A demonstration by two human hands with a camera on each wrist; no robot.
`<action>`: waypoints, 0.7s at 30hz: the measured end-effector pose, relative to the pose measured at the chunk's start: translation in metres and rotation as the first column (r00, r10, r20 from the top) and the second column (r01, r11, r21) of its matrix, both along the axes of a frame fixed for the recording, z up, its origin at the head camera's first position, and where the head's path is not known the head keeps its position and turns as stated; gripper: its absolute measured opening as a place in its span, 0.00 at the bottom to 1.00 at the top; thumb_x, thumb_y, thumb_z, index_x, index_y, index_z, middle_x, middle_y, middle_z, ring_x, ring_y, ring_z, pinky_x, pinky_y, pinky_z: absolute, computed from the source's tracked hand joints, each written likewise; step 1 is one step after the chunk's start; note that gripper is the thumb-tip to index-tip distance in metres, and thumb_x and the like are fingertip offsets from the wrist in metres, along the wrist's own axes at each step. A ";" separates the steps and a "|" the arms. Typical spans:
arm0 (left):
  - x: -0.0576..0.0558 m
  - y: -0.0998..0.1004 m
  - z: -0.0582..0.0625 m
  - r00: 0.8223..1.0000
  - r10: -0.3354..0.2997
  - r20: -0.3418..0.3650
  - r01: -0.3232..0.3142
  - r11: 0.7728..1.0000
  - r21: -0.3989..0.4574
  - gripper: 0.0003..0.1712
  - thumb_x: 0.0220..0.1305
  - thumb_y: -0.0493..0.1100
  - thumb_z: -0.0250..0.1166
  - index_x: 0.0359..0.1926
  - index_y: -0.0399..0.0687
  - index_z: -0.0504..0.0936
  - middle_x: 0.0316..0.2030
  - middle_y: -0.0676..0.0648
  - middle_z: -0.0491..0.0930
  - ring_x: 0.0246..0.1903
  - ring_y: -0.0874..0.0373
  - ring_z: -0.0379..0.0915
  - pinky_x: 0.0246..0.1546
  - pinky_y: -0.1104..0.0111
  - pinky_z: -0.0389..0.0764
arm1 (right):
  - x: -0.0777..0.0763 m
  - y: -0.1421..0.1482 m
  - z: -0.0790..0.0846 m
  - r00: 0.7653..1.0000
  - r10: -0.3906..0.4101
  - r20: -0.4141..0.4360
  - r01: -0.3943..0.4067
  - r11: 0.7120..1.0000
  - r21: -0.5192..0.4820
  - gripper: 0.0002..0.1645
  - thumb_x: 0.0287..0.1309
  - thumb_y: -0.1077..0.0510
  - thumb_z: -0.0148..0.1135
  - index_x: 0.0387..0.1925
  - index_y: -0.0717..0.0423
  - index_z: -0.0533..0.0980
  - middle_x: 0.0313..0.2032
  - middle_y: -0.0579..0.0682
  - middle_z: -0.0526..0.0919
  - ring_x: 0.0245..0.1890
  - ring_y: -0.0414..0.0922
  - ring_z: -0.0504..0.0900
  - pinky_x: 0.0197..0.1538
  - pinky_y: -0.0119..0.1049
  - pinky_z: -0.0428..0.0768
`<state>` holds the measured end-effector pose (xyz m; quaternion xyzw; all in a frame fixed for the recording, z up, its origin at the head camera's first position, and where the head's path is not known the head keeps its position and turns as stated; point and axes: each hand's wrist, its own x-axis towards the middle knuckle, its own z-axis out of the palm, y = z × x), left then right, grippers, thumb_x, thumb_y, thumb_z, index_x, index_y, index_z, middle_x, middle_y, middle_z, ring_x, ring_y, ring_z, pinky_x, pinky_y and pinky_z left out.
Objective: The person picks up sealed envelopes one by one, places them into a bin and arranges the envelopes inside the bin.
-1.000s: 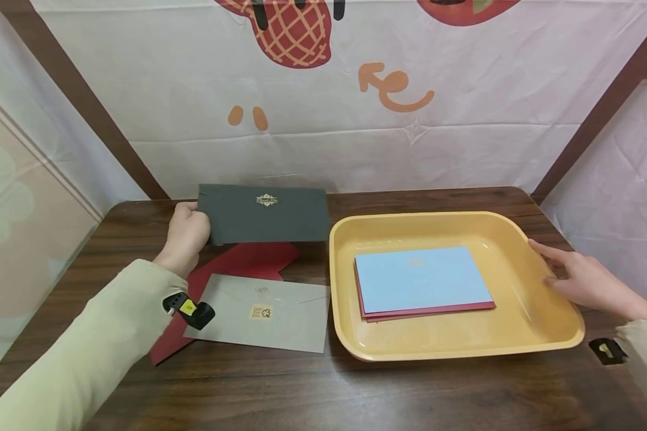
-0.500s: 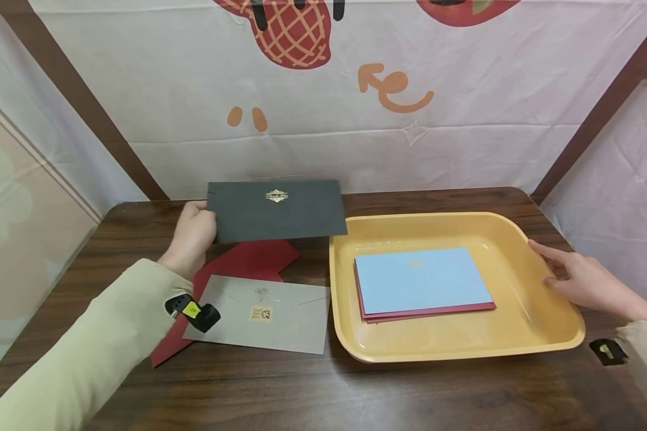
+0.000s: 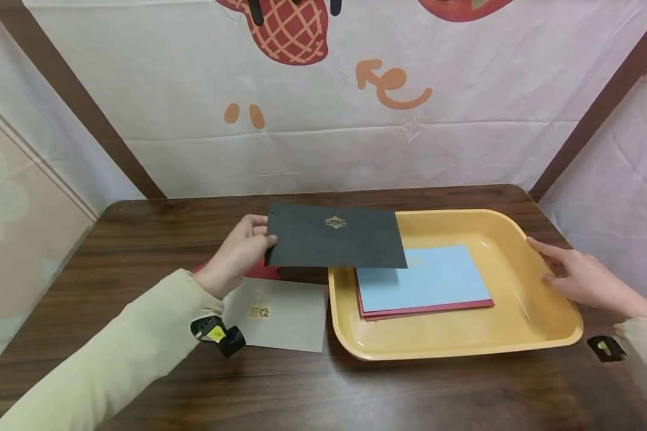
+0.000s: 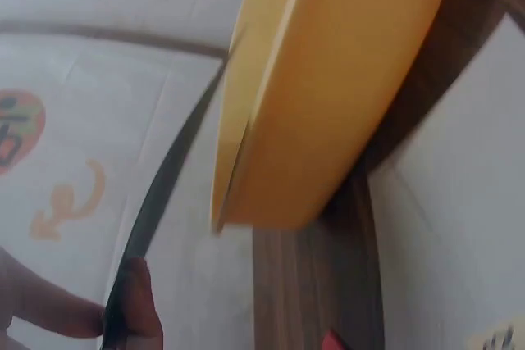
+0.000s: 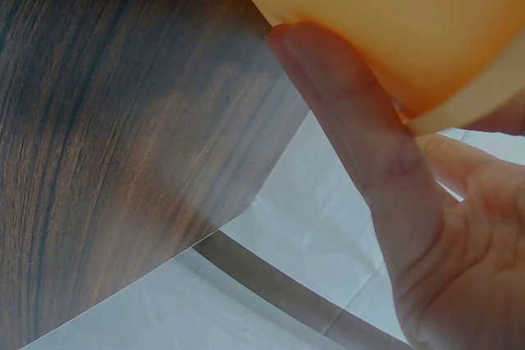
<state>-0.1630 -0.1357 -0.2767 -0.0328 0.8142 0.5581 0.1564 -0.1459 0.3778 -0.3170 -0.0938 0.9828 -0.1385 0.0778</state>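
Observation:
My left hand [image 3: 242, 254] pinches the left end of a dark green envelope [image 3: 336, 236] with a gold emblem. In the left wrist view the envelope [image 4: 168, 182] appears edge-on between thumb and fingers. It is raised over the table, its right part above the left rim of a yellow tray [image 3: 517, 326]. A light blue envelope [image 3: 426, 284] lies in the tray over dark red ones [image 3: 453, 307], partly overlapped by the green one from above. My right hand [image 3: 593, 281] grips the tray's right rim, thumb and fingers on either side in the right wrist view.
A grey envelope [image 3: 296, 317] with a gold sticker lies left of the tray on the wooden table [image 3: 388, 395]. Under it is a red envelope [image 3: 264, 271], mostly hidden by my left arm. A printed white cloth [image 3: 313, 155] hangs behind the table.
My left hand has carried the dark green envelope to the right and slightly nearer, from the table's back left to above the tray's left side. My right hand has stayed on the tray.

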 end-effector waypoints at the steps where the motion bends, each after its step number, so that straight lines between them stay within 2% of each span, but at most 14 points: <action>1: 0.001 0.004 -0.001 1.000 -0.009 0.001 0.009 1.000 0.008 0.32 0.71 0.35 0.46 0.72 0.35 0.46 0.68 0.31 0.54 0.69 0.40 0.51 0.69 0.46 0.50 | 0.000 0.000 0.000 1.000 -0.004 0.001 0.004 1.000 0.000 0.43 0.54 0.64 0.56 0.70 0.67 0.53 0.34 0.58 0.80 0.13 0.39 0.63 0.21 0.32 0.64; 5: 0.002 0.017 -0.004 0.998 -0.056 0.002 0.056 0.998 0.038 0.33 0.69 0.34 0.49 0.70 0.34 0.48 0.64 0.32 0.63 0.60 0.42 0.66 0.65 0.50 0.60 | -0.001 0.001 0.000 1.000 -0.004 0.001 0.004 1.000 0.000 0.43 0.54 0.64 0.56 0.70 0.67 0.53 0.31 0.55 0.79 0.13 0.39 0.63 0.21 0.32 0.64; 10: 0.001 0.036 -0.011 0.995 -0.103 0.011 0.103 0.994 0.036 0.34 0.67 0.34 0.54 0.69 0.36 0.50 0.63 0.34 0.67 0.55 0.44 0.73 0.61 0.51 0.67 | -0.002 0.003 -0.001 1.000 0.009 -0.017 -0.009 1.000 -0.003 0.42 0.54 0.64 0.56 0.70 0.67 0.54 0.26 0.49 0.74 0.13 0.38 0.63 0.22 0.31 0.63; 14: 0.000 0.054 -0.018 0.992 -0.124 0.022 0.122 0.990 0.066 0.33 0.65 0.32 0.56 0.67 0.39 0.52 0.58 0.36 0.73 0.45 0.47 0.81 0.57 0.54 0.73 | -0.002 0.003 -0.001 1.000 0.011 -0.022 -0.011 1.000 -0.001 0.42 0.54 0.65 0.57 0.70 0.67 0.55 0.26 0.49 0.75 0.13 0.38 0.62 0.22 0.31 0.63; 18: -0.002 0.073 -0.022 0.988 -0.149 0.029 0.147 0.986 0.079 0.36 0.64 0.31 0.58 0.68 0.41 0.50 0.56 0.37 0.75 0.42 0.49 0.82 0.54 0.55 0.76 | -0.003 0.003 -0.002 1.000 0.008 -0.017 -0.008 1.000 0.002 0.42 0.54 0.65 0.57 0.70 0.67 0.54 0.26 0.50 0.76 0.13 0.38 0.62 0.22 0.31 0.64; 21: -0.004 0.087 -0.025 0.986 -0.163 0.039 0.160 0.985 0.072 0.41 0.63 0.31 0.59 0.71 0.45 0.46 0.58 0.38 0.73 0.41 0.49 0.82 0.55 0.54 0.75 | -0.003 0.003 -0.002 1.000 0.015 -0.027 -0.015 1.000 0.000 0.42 0.54 0.66 0.57 0.70 0.68 0.55 0.27 0.50 0.76 0.13 0.38 0.62 0.22 0.31 0.63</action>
